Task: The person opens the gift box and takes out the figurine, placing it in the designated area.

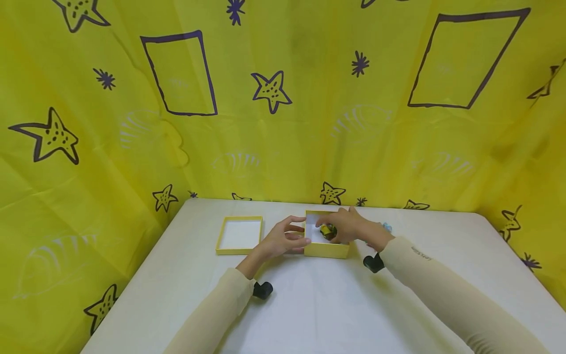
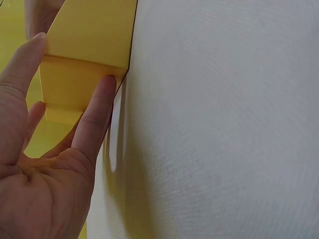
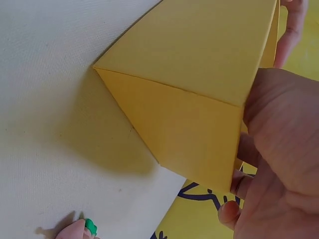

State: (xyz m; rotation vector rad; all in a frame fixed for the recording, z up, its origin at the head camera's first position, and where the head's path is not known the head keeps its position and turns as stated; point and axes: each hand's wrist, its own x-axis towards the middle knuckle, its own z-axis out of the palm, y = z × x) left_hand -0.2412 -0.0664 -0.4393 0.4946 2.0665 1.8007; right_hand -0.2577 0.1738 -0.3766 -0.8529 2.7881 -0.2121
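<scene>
A yellow box (image 1: 326, 250) with a white inside stands on the white table. My left hand (image 1: 283, 238) rests against its left side; in the left wrist view, its fairly straight fingers touch the yellow box wall (image 2: 75, 84). My right hand (image 1: 347, 225) reaches over the rim into the box, its palm beside the edge in the right wrist view. Between its thumb and index finger is a small glossy yellow and dark object (image 1: 328, 231), its kind unclear. Whether the fingers grip it cannot be made out; the box wall hides the fingertips in the right wrist view.
Left of the box lies a shallow yellow-rimmed lid (image 1: 239, 251), white inside facing up. Behind the right wrist shows a small light-blue item (image 1: 387, 227). A pink and green item (image 3: 75, 230) lies on the table. A yellow patterned curtain (image 1: 283, 137) hangs behind the table.
</scene>
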